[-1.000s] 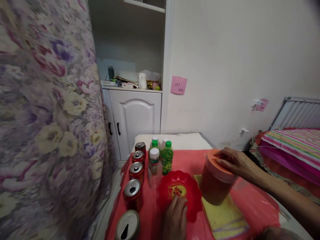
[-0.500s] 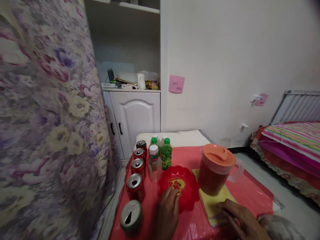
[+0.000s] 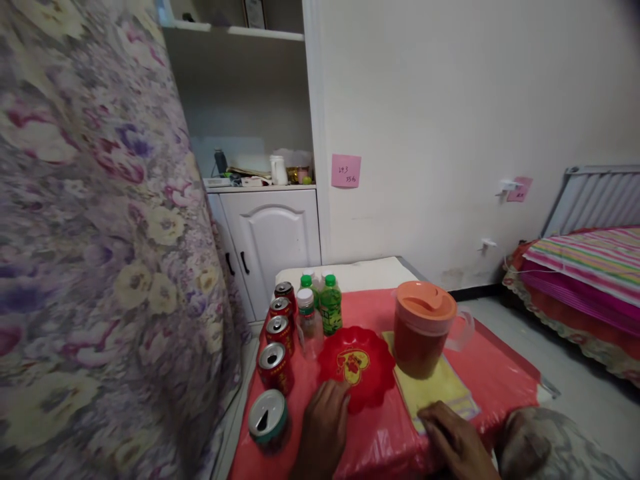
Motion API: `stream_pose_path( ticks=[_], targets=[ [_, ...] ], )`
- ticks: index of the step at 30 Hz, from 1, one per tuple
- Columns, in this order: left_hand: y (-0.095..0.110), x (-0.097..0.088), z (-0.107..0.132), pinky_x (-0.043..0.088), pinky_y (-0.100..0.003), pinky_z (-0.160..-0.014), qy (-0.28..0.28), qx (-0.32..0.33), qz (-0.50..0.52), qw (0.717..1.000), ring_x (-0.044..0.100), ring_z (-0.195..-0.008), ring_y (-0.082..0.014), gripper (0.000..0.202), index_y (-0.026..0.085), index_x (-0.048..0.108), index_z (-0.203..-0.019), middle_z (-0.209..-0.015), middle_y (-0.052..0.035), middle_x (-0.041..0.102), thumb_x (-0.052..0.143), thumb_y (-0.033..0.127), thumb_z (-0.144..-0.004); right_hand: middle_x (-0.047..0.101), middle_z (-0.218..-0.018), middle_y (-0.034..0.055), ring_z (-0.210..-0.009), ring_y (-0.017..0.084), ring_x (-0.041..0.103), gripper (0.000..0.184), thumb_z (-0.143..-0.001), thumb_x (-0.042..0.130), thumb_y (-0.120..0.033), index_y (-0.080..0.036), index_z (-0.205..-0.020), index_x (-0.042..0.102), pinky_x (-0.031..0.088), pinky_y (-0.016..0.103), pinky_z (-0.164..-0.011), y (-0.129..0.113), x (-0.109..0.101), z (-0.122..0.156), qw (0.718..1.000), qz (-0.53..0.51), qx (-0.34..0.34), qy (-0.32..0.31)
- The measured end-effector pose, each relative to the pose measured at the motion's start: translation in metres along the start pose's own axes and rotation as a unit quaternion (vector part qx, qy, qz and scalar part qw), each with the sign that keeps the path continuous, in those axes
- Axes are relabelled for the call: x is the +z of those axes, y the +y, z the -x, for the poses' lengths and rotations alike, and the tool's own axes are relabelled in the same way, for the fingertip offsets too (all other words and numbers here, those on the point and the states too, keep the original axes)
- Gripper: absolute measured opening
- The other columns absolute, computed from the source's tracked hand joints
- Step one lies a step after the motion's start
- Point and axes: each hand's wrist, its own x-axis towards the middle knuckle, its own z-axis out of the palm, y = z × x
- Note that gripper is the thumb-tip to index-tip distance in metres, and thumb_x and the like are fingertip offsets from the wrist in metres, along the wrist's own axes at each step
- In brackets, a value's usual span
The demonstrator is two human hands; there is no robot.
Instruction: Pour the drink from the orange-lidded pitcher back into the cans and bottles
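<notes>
My left hand [image 3: 324, 419] rests palm down at the near left rim of a red scalloped plate [image 3: 383, 363], fingers loosely bent and holding nothing that I can see. At the near edge of a folded yellow cloth [image 3: 425, 399] lies my right hand [image 3: 453, 435], its fingers relaxed and apart from the thumb. An orange-lidded plastic pitcher [image 3: 423, 337] with dark contents stands on the cloth, its clear handle pointing right. Left of my left hand is a green-sided can [image 3: 269, 417]. Both hands' undersides are hidden.
Several red cans [image 3: 275, 367] line the table's left side. Beside them stand a clear white-capped bottle [image 3: 309, 327] and green-capped bottles [image 3: 331, 307]. Red plastic sheeting [image 3: 373, 443] covers the table. A floral curtain [image 3: 120, 267] hangs left; a bed [image 3: 585, 280] is at right.
The view has shifted slightly, and my left hand has drawn back from over the plate to its near rim. My right hand is slightly further left in view. The pitcher still stands on the cloth.
</notes>
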Motion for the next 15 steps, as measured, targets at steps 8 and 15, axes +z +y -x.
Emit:
stream_pose_path(
  ticks=[8, 15],
  targets=[
    [0.004, -0.018, 0.005, 0.061, -0.032, -0.082, 0.047, 0.091, -0.048, 0.994, 0.074, -0.087, -0.0190, 0.027, 0.018, 0.062, -0.113, -0.094, -0.0067, 0.078, 0.043, 0.012, -0.095, 0.071, -0.085, 0.0063, -0.081, 0.023, 0.072, 0.019, -0.095, 0.050, -0.031, -0.024, -0.094, 0.068, 0.060, 0.033, -0.075, 0.013, 0.009, 0.006, 0.998, 0.043, -0.032, 0.042],
    [0.002, -0.050, 0.010, 0.059, -0.031, -0.079, 0.090, 0.053, -0.027, 0.994, 0.070, -0.086, -0.0186, 0.026, 0.018, 0.061, -0.112, -0.091, -0.0082, 0.074, 0.049, 0.007, -0.091, 0.074, -0.090, 0.0075, -0.085, 0.022, 0.073, 0.018, -0.094, 0.054, -0.031, -0.024, -0.097, 0.070, 0.060, 0.030, -0.077, 0.032, 0.011, 0.012, 0.995, 0.079, -0.044, 0.044]
  ],
)
